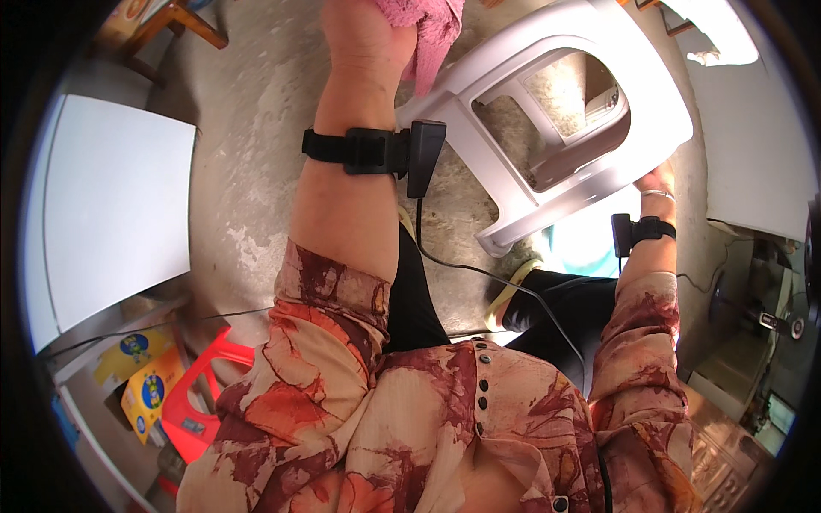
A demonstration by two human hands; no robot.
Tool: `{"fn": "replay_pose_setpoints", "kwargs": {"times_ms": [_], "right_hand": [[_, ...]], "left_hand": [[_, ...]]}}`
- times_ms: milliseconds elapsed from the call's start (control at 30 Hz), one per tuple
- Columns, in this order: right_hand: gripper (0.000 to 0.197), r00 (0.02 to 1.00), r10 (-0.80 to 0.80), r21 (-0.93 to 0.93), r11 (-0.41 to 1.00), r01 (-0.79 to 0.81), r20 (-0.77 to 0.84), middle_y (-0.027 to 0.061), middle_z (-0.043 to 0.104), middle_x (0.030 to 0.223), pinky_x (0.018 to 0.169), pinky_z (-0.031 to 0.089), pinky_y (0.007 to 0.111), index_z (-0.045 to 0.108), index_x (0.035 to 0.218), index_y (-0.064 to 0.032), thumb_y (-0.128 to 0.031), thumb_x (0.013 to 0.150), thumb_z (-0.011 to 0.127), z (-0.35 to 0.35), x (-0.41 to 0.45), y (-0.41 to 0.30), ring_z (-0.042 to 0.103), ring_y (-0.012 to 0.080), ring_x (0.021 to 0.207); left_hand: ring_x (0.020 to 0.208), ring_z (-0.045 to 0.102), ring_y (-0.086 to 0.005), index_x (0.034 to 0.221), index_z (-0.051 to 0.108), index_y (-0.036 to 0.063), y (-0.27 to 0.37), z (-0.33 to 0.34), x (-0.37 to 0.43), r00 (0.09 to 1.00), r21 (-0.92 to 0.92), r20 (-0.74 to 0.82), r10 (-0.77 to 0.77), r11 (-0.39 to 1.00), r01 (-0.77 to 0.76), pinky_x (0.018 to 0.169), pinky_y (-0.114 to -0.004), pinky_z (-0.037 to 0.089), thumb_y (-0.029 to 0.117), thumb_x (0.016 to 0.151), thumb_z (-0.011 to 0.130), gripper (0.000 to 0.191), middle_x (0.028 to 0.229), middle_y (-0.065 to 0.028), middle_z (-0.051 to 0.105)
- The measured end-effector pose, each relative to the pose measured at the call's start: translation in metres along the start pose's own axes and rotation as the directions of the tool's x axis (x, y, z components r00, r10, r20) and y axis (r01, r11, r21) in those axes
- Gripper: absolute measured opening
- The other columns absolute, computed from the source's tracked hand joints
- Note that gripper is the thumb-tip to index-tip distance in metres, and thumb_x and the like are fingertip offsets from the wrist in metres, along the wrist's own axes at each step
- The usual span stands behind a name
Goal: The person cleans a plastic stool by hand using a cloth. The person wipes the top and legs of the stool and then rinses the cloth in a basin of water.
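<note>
A white plastic stool [648, 83] is held tilted over the concrete floor, its legs splayed toward the left and its open side facing me. My right hand [657, 176] grips its lower right edge; most of the fingers are hidden behind the plastic. At the top of the view, my left hand [369, 32] is closed on a pink cloth [439, 38], beside the stool's upper left leg. The picture's edge cuts off part of this hand and the cloth. Below the stool, a teal basin [577, 247] shows partly in bright light.
To the left stands a white cabinet [122, 211], with a yellow carton [151, 391] and a red plastic stool [192, 410] below it. A wooden stool [192, 25] is at the upper left. A white panel [757, 147] stands at right. A black cable [474, 270] hangs from my left wrist strap.
</note>
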State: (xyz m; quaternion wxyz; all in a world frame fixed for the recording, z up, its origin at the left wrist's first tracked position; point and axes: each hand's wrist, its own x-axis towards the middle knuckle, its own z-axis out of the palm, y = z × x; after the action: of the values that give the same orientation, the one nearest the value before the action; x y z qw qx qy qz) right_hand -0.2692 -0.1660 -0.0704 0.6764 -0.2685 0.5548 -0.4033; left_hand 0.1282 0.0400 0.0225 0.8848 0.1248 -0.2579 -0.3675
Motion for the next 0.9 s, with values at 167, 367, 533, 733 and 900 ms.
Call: {"fn": "replay_pose_setpoints", "kwargs": {"times_ms": [167, 367, 533, 733, 900], "right_hand": [[0.038, 0.994, -0.087, 0.026, 0.996, 0.086, 0.065, 0.0151, 0.059, 0.118, 0.09, 0.051, 0.043, 0.052, 0.119, 0.0013, -0.027, 0.095, 0.046, 0.011, -0.003, -0.002, 0.059, 0.0282, 0.106], [0.053, 0.979, -0.204, 0.052, 0.978, 0.203, -0.004, 0.0104, 0.055, 0.124, 0.093, 0.046, 0.038, 0.051, 0.122, -0.0029, -0.046, 0.096, 0.036, 0.042, -0.054, 0.0, 0.053, 0.0253, 0.112], [0.069, 0.942, -0.335, 0.08, 0.939, 0.334, -0.001, 0.0107, 0.047, 0.135, 0.102, 0.037, 0.037, 0.041, 0.135, -0.004, -0.058, 0.094, 0.028, 0.056, -0.065, 0.01, 0.045, 0.0268, 0.122], [0.067, 0.795, -0.598, -0.016, 0.798, 0.602, 0.099, 0.0111, 0.042, 0.138, 0.106, 0.031, 0.036, 0.034, 0.137, -0.0041, -0.048, 0.089, 0.052, 0.042, -0.055, 0.02, 0.039, 0.0254, 0.126], [0.079, 0.754, -0.616, -0.324, 0.683, 0.655, 0.228, 0.0162, 0.044, 0.132, 0.108, 0.03, 0.035, 0.024, 0.138, -0.0012, -0.032, 0.082, 0.07, 0.008, -0.013, 0.029, 0.038, 0.024, 0.128]], "left_hand": [[0.083, 0.061, -0.0212, 0.097, 0.058, 0.0012, 0.01, -0.03, 0.015, 0.94, 0.121, 0.334, 0.077, 0.985, -0.124, 0.076, -0.035, 0.052, 0.021, 0.091, 0.044, 0.025, 0.09, -0.0088, 0.061], [0.073, 0.059, -0.0164, 0.088, 0.058, 0.0056, -0.007, -0.026, -0.002, 0.996, 0.22, -0.091, 0.024, 0.976, -0.003, 0.067, -0.029, 0.051, 0.013, 0.089, 0.045, 0.015, 0.081, -0.0051, 0.059], [0.08, 0.059, -0.0161, 0.093, 0.058, 0.0054, -0.029, -0.069, 0.006, 0.942, 0.19, 0.161, -0.294, 0.946, 0.263, 0.07, -0.029, 0.051, 0.008, 0.086, 0.048, 0.012, 0.087, -0.0053, 0.059], [0.107, 0.054, -0.0184, 0.112, 0.056, 0.0021, -0.054, -0.016, -0.05, 0.872, 0.681, 0.483, 0.078, 0.592, -0.431, 0.094, -0.033, 0.041, 0.016, 0.092, 0.045, 0.027, 0.108, -0.01, 0.06], [0.096, 0.061, -0.0246, 0.108, 0.057, 0.0058, -0.044, -0.039, -0.026, 0.866, 0.371, -0.091, -0.493, 0.79, 0.488, 0.086, -0.042, 0.05, 0.016, 0.088, 0.05, 0.023, 0.104, -0.0083, 0.062]]}}
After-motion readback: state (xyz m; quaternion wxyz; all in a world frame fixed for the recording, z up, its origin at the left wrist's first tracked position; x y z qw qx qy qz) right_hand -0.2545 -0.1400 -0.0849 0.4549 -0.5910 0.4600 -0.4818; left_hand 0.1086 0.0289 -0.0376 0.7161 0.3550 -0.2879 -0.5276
